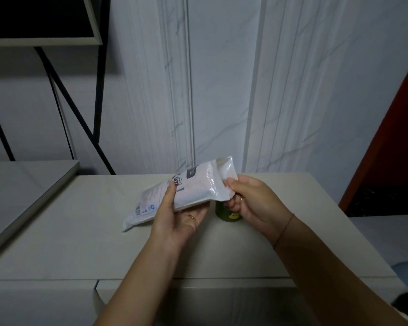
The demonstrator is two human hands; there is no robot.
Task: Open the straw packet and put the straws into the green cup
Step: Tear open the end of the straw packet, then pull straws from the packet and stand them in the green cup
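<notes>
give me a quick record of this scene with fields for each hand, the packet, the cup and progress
left hand: grips the straw packet near its middle, thumb on top, fingers beneath
right hand: pinches the packet's upper end
straw packet: white, held tilted above the table; upper end looks open
green cup: stands on the table, partly hidden behind the packet and the right hand
progress: no straws visible outside the packet; the cup's rim is hidden

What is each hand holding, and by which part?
Both hold the packet: the left hand grips its middle, thumb on top; the right hand pinches its upper end.
</notes>
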